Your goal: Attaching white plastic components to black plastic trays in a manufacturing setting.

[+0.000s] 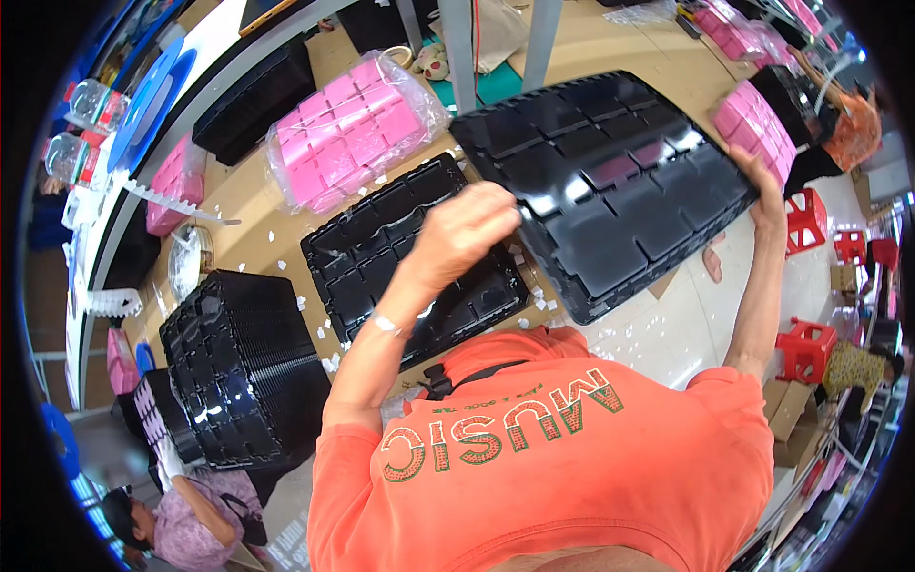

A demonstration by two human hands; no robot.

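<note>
A large glossy black plastic tray point(610, 248), moulded into compartments, is tilted up in front of me at the right; several layers seem to show along its lower edge. My right hand point(762, 186) grips its right edge, thumb side at the upper corner. My left hand point(472, 229) is closed beside the tray's left edge, fingers curled; what it pinches, if anything, is hidden. Beneath my left arm lies another black tray point(343, 257) on the brown table point(250, 214), with small white scraps scattered around it.
A tall stack of black trays point(243, 372) stands at the left. Pink trays in clear wrap point(348, 129) lie beyond, with more pink trays point(753, 129) at far right. Grey metal posts point(459, 57) rise behind. A co-worker point(195, 520) is at lower left; red stools point(805, 348) stand right.
</note>
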